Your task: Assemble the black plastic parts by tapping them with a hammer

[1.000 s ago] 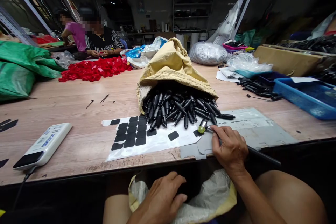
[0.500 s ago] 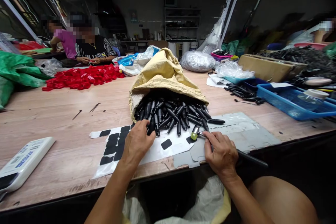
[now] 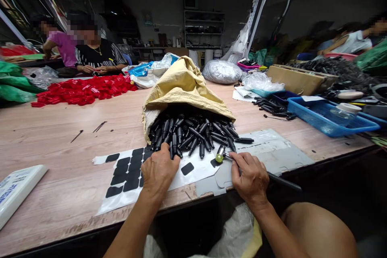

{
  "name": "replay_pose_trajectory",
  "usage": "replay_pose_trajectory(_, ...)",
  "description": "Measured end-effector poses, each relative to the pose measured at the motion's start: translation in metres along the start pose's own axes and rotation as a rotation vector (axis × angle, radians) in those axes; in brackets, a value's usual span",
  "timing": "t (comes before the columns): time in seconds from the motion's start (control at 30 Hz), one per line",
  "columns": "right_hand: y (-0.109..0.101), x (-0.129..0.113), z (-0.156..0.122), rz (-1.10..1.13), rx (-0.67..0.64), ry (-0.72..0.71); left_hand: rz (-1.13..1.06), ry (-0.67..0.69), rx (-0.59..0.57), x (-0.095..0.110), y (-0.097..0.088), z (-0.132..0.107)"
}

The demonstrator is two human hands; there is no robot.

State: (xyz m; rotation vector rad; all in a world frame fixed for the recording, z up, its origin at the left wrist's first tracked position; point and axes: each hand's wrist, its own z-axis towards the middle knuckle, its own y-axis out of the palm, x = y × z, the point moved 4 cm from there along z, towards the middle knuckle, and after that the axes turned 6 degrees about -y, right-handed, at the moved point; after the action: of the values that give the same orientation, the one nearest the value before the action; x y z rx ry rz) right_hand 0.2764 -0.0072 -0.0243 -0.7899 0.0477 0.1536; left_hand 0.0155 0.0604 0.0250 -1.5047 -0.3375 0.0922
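Note:
My left hand (image 3: 159, 167) reaches to the front of a heap of black pen-like tubes (image 3: 201, 133), thumb and index finger apart at the nearest ones. The undersides of its fingers are hidden, and no held part shows. The tubes spill from a yellow woven sack (image 3: 184, 84). My right hand (image 3: 250, 177) is wrapped round a small hammer (image 3: 220, 154) with a metal head and a yellow-green tip; its dark handle sticks out behind the hand. Below the heap lies a white sheet with black rounded stickers (image 3: 132, 173), partly under my left hand.
A grey flat board (image 3: 272, 151) lies at the right table edge. Beyond it are a blue tray (image 3: 326, 123) with a jar and more black parts (image 3: 272, 107). Red pieces (image 3: 84, 90) lie back left, near two seated people. A white device (image 3: 21, 189) sits front left.
The view has turned slightly right, so the table's things sit further left. My left hand has drawn slightly back toward me. My right hand still holds the hammer in about the same place.

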Motion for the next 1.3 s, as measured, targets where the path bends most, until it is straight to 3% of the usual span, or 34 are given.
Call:
replay_pose_trajectory(0.2,-0.001,0.0,0.001,-0.003,0.002,0.002,-0.097,-0.011,-0.028,-0.012,-0.004,-0.004)
replay_pose_trajectory(0.33,0.0,0.0,0.0,-0.007,-0.002,-0.004,-0.453,0.132,-0.066,-0.012,-0.006,-0.019)
replay_pose_trajectory(0.47,0.0,0.0,0.0,-0.013,-0.001,-0.003,-0.826,0.314,-0.318,0.006,0.003,-0.033)
replay_pose_trajectory(0.6,-0.001,0.0,0.0,-0.005,-0.008,-0.005,-1.028,0.299,-0.631,0.026,0.017,-0.041)
replay_pose_trajectory(0.67,-0.001,0.0,0.0,-0.001,-0.014,0.002,-1.076,0.276,-0.689,0.033,0.021,-0.041)
replay_pose_trajectory(0.77,-0.001,0.0,0.0,0.006,-0.02,0.015,-1.03,0.348,-0.6,0.039,0.024,-0.038)
replay_pose_trajectory(0.93,0.0,0.0,-0.001,0.015,-0.004,0.008,-0.737,0.54,-0.258,0.036,0.029,-0.039)
replay_pose_trajectory(1.0,-0.001,0.0,0.0,0.014,0.01,0.006,-0.655,0.57,-0.176,0.032,0.031,-0.043)
replay_pose_trajectory(1.3,0.0,0.0,-0.002,0.021,0.016,-0.004,-0.634,0.551,-0.185,0.028,0.038,-0.046)
